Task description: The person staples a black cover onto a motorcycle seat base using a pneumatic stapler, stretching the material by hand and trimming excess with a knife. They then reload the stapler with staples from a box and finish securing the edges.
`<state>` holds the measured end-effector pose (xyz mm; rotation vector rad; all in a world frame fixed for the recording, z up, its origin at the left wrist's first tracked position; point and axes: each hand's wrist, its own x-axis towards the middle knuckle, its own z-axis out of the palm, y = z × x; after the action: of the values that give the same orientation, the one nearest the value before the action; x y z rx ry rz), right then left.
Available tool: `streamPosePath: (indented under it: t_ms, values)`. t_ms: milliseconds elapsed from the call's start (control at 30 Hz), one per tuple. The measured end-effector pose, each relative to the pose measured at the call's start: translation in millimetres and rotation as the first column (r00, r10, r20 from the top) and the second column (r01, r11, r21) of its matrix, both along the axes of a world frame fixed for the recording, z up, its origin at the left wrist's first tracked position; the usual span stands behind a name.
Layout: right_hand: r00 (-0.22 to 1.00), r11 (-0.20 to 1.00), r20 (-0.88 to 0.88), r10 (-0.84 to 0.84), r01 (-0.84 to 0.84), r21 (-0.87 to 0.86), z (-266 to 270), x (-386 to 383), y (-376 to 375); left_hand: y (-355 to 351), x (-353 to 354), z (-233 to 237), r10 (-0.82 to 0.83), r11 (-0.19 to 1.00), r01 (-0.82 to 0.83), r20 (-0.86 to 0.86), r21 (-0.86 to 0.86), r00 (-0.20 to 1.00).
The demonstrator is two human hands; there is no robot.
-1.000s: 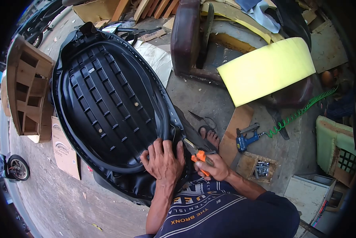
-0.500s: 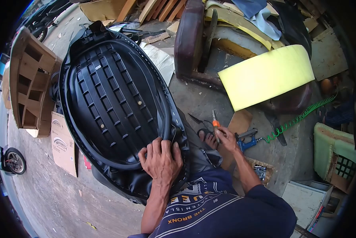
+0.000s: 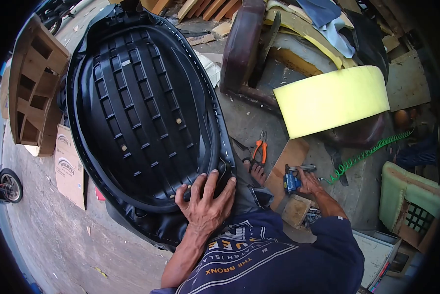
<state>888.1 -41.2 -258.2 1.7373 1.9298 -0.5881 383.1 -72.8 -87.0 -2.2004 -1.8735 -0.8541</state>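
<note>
A black motorcycle seat base (image 3: 141,108) lies underside up across my lap, its ribbed plastic facing me and black vinyl cover wrapped over the rim. My left hand (image 3: 205,203) presses flat on the near edge of the seat, fingers spread over the cover. My right hand (image 3: 310,183) reaches out to the right and closes on the blue pneumatic staple gun (image 3: 293,177) on the floor. The orange-handled pliers (image 3: 260,147) lie on the concrete beyond my foot (image 3: 256,171).
A green coiled air hose (image 3: 367,154) runs from the gun. A yellow foam block (image 3: 332,100) and a dark red seat (image 3: 239,49) lie ahead. A wooden crate (image 3: 31,83) stands left, a small box of staples (image 3: 298,210) near my right arm.
My right hand set the orange pliers down on the floor and moved right to the blue staple gun. The seat base shifted slightly up and left; my left hand stayed on its edge.
</note>
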Motion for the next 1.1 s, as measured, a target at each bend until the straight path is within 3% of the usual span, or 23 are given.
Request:
streamPosePath:
  t_ms: [67, 133, 200, 233, 300, 333, 400, 433, 467, 500, 533, 600, 667, 733, 767, 833, 933, 1100]
  values:
    - [0.989, 0.994, -0.146, -0.024, 0.009, -0.105, 23.0, -27.2, 8.7, -5.3, -1.9, -0.3, -0.011, 1.000, 0.011, 0.000, -0.018, 1.000]
    - [0.990, 0.992, -0.132, -0.048, 0.032, -0.119, 75.9, -87.5, 33.0, -2.8, 0.9, -1.5, -0.021, 0.999, 0.021, 0.008, -0.032, 1.000]
    - [0.924, 0.937, -0.175, -0.341, 0.319, -0.143, 95.6, -123.9, 42.0, -5.7, 4.6, -1.9, -0.021, 0.998, 0.021, -0.005, -0.066, 1.000]
    - [0.918, 0.932, -0.178, -0.355, 0.333, -0.141, 83.0, -130.3, 40.3, -4.4, 5.7, -0.9, -0.037, 0.997, 0.036, -0.006, -0.063, 0.999]
    - [0.859, 0.892, -0.334, -0.387, 0.441, 0.101, 39.8, -139.6, 40.4, -6.6, 6.6, 8.1, -0.028, 0.995, 0.027, -0.010, -0.099, 1.000]
    - [0.860, 0.893, -0.346, -0.375, 0.436, 0.114, 26.3, -144.2, 47.1, -9.9, 6.9, 14.9, -0.052, 0.989, 0.055, 0.027, -0.141, 0.998]
    - [0.966, 0.910, -0.149, -0.209, 0.248, 0.331, -0.9, -158.9, 45.3, -24.3, 15.9, 31.0, -0.065, 0.950, 0.083, 0.070, -0.300, 0.995]
    - [0.971, 0.889, -0.080, -0.223, 0.237, 0.391, -14.3, -164.6, 45.1, -31.1, 14.5, 31.5, -0.101, 0.934, 0.109, 0.042, -0.340, 0.994]
    - [0.979, 0.898, -0.084, -0.188, 0.206, 0.390, 6.2, -184.3, 60.4, -28.5, 12.6, 36.6, -0.065, 0.937, 0.074, 0.038, -0.341, 0.997]
    - [0.884, 0.877, -0.454, -0.109, 0.301, 0.375, 25.6, -202.1, 65.2, -29.9, 8.4, 43.8, -0.074, 0.939, 0.084, 0.042, -0.334, 0.996]
    - [0.651, 0.861, -0.759, -0.017, 0.396, 0.320, 61.3, -228.2, 74.0, -29.4, 4.5, 52.4, -0.089, 0.943, 0.097, 0.040, -0.319, 0.995]
    - [0.327, 0.883, -0.869, 0.370, 0.167, 0.439, 155.8, -277.4, 92.6, -25.6, -3.7, 80.4, -0.076, 0.932, 0.111, 0.113, -0.346, 0.991]
    - [-0.068, 0.760, -0.759, 0.647, -0.014, 0.649, 200.4, -317.2, 110.2, -19.8, -16.9, 115.4, -0.080, 0.904, 0.124, 0.123, -0.410, 0.989]
    - [-0.158, 0.557, -0.595, 0.788, -0.230, 0.798, 224.5, -338.0, 131.2, -14.5, -31.6, 153.7, -0.075, 0.894, 0.113, 0.103, -0.434, 0.992]
    - [-0.204, 0.549, -0.586, 0.784, -0.214, 0.808, 224.7, -350.7, 143.6, -16.2, -38.7, 169.6, -0.068, 0.894, 0.118, 0.129, -0.432, 0.989]
    - [-0.384, 0.448, -0.455, 0.803, -0.115, 0.887, 227.1, -379.2, 164.1, -19.8, -49.9, 194.4, -0.034, 0.881, 0.139, 0.233, -0.452, 0.972]
    - [-0.373, 0.393, -0.314, 0.873, 0.154, 0.907, 239.5, -406.6, 164.4, -23.2, -49.5, 224.5, 0.033, 0.865, 0.148, 0.348, -0.480, 0.937]
    - [-0.367, 0.352, -0.214, 0.905, 0.365, 0.862, 248.6, -425.6, 154.4, -29.2, -43.0, 237.8, 0.070, 0.865, 0.100, 0.315, -0.492, 0.947]
